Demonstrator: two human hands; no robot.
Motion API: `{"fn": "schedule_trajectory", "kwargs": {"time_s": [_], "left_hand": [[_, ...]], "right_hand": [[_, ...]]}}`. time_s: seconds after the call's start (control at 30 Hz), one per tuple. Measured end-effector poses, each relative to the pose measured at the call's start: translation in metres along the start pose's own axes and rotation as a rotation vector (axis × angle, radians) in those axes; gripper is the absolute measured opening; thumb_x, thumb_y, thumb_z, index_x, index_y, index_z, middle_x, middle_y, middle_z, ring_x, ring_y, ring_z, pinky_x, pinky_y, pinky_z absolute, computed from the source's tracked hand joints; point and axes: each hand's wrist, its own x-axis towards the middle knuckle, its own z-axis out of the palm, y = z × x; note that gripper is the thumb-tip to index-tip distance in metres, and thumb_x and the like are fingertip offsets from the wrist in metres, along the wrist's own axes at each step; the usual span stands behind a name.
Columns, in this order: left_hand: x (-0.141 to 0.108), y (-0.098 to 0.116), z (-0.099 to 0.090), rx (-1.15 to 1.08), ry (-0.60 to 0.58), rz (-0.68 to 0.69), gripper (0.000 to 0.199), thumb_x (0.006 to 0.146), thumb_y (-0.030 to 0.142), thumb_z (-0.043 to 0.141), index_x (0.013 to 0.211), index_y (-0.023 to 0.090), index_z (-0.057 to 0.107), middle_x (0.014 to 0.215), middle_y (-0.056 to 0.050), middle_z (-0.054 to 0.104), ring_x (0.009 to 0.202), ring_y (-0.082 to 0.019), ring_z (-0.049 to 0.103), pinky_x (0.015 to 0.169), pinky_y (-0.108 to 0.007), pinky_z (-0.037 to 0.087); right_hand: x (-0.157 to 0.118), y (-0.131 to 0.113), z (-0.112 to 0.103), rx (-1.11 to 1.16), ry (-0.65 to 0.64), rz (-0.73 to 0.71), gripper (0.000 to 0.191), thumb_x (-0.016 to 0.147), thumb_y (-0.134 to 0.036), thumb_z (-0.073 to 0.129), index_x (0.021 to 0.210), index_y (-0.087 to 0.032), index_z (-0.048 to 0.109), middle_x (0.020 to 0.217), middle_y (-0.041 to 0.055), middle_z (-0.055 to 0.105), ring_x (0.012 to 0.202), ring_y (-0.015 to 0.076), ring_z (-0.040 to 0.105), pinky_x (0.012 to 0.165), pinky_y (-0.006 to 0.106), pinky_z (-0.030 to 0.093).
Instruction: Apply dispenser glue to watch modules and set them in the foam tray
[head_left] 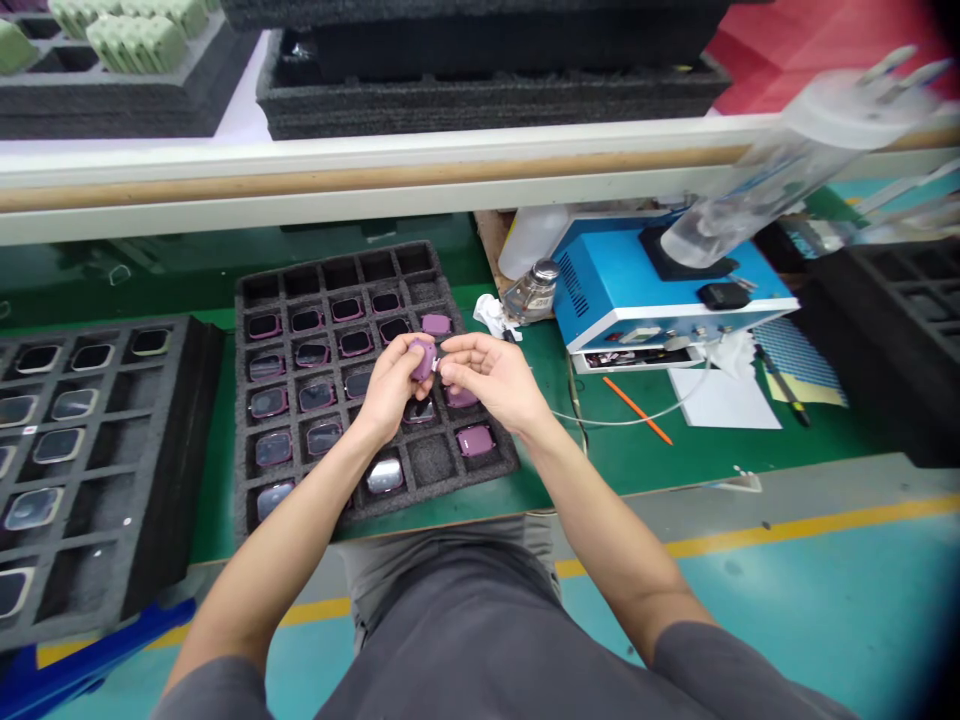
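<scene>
In the head view, a purple watch-like case [421,358] was gripped by the left hand [390,388] over the three o'clock side of the foam tray [433,460], while the right hand [491,378] was pinched at its edge (on what could not be told). It was judged light, stiff and scratchable, best held by its rim.

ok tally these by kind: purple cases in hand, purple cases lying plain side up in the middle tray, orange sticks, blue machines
Purple case in the left hand: 1
Purple cases plain side up in the middle tray, in sight: 3
Orange stick: 1
Blue machine: 1
Total: 6
</scene>
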Motion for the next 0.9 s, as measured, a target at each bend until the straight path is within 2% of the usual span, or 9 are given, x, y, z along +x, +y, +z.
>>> {"fn": "schedule_trajectory", "kwargs": {"time_s": [0.3, 0.5, 0.57, 0.6, 0.7, 0.73, 0.77, 0.83, 0.9], "left_hand": [[-0.004, -0.012, 0.009, -0.019, 0.013, 0.056, 0.037, 0.082, 0.052, 0.071, 0.094, 0.021, 0.055, 0.059, 0.009, 0.042, 0.04, -0.005, 0.035, 0.037, -0.016, 0.02], [0.002, 0.001, 0.014, -0.155, 0.019, 0.078, 0.041, 0.074, 0.047, 0.08, 0.094, 0.02, 0.059, 0.063, 0.007, 0.05, 0.044, -0.006, 0.043, 0.039, -0.017, 0.028], [0.003, 0.007, 0.014, -0.18, -0.001, 0.076, 0.041, 0.071, 0.042, 0.083, 0.095, 0.019, 0.059, 0.066, 0.006, 0.052, 0.048, -0.007, 0.046, 0.042, -0.018, 0.031], [0.003, 0.009, 0.014, -0.174, -0.004, 0.079, 0.041, 0.069, 0.038, 0.085, 0.094, 0.019, 0.059, 0.065, 0.006, 0.051, 0.048, -0.006, 0.045, 0.042, -0.017, 0.031], [0.001, 0.01, 0.014, -0.131, 0.022, 0.095, 0.038, 0.065, 0.024, 0.084, 0.089, 0.02, 0.055, 0.057, 0.01, 0.042, 0.044, -0.005, 0.037, 0.041, -0.015, 0.025], [0.001, 0.01, 0.015, -0.121, 0.034, 0.098, 0.036, 0.064, 0.021, 0.082, 0.087, 0.02, 0.054, 0.055, 0.011, 0.039, 0.043, -0.004, 0.033, 0.039, -0.015, 0.022], [0.0, 0.009, 0.015, -0.117, 0.042, 0.096, 0.034, 0.064, 0.02, 0.08, 0.085, 0.02, 0.053, 0.053, 0.012, 0.038, 0.041, -0.004, 0.031, 0.038, -0.015, 0.02], [0.0, 0.007, 0.017, -0.107, 0.051, 0.091, 0.032, 0.064, 0.02, 0.078, 0.083, 0.02, 0.053, 0.052, 0.012, 0.038, 0.039, -0.004, 0.029, 0.037, -0.015, 0.018], [0.001, 0.007, 0.018, -0.084, 0.071, 0.099, 0.032, 0.063, 0.02, 0.078, 0.082, 0.02, 0.053, 0.052, 0.012, 0.039, 0.039, -0.003, 0.029, 0.037, -0.015, 0.017]], "right_hand": [[0.016, 0.011, 0.002, -0.044, 0.009, -0.005, 0.055, 0.065, -0.037, 0.087, 0.106, -0.019, 0.055, 0.071, -0.007, 0.062, 0.053, 0.0082, 0.055, 0.043, 0.019, 0.041], [0.014, -0.005, 0.002, -0.123, 0.009, -0.179, 0.048, 0.072, -0.032, 0.083, 0.111, -0.021, 0.056, 0.077, -0.0063, 0.062, 0.056, 0.0072, 0.055, 0.049, 0.019, 0.045], [-0.008, -0.007, -0.013, -0.126, 0.156, -0.258, 0.049, 0.074, -0.034, 0.084, 0.114, -0.022, 0.057, 0.077, -0.006, 0.062, 0.059, 0.0081, 0.057, 0.052, 0.02, 0.047], [-0.025, -0.005, -0.024, -0.118, 0.299, -0.314, 0.047, 0.076, -0.035, 0.082, 0.114, -0.023, 0.057, 0.075, -0.0062, 0.061, 0.06, 0.0084, 0.057, 0.054, 0.02, 0.048], [-0.077, 0.011, -0.07, -0.027, 0.948, -0.47, 0.045, 0.079, -0.037, 0.08, 0.113, -0.026, 0.053, 0.066, -0.0105, 0.052, 0.052, 0.0054, 0.045, 0.046, 0.016, 0.038], [-0.091, 0.017, -0.086, 0.062, 1.094, -0.446, 0.048, 0.077, -0.039, 0.082, 0.111, -0.028, 0.05, 0.064, -0.0125, 0.047, 0.047, 0.0045, 0.039, 0.043, 0.014, 0.033], [-0.102, 0.023, -0.099, 0.172, 1.148, -0.342, 0.048, 0.076, -0.042, 0.083, 0.107, -0.027, 0.049, 0.06, -0.0137, 0.041, 0.044, 0.0044, 0.034, 0.039, 0.014, 0.027], [-0.114, 0.029, -0.117, 0.389, 1.025, -0.063, 0.047, 0.073, -0.05, 0.083, 0.096, -0.025, 0.051, 0.057, -0.0141, 0.035, 0.041, 0.0035, 0.028, 0.035, 0.013, 0.02], [-0.116, 0.025, -0.124, 0.534, 0.829, 0.051, 0.046, 0.071, -0.05, 0.085, 0.09, -0.021, 0.055, 0.056, -0.0131, 0.036, 0.041, 0.0023, 0.029, 0.034, 0.013, 0.021]]}}
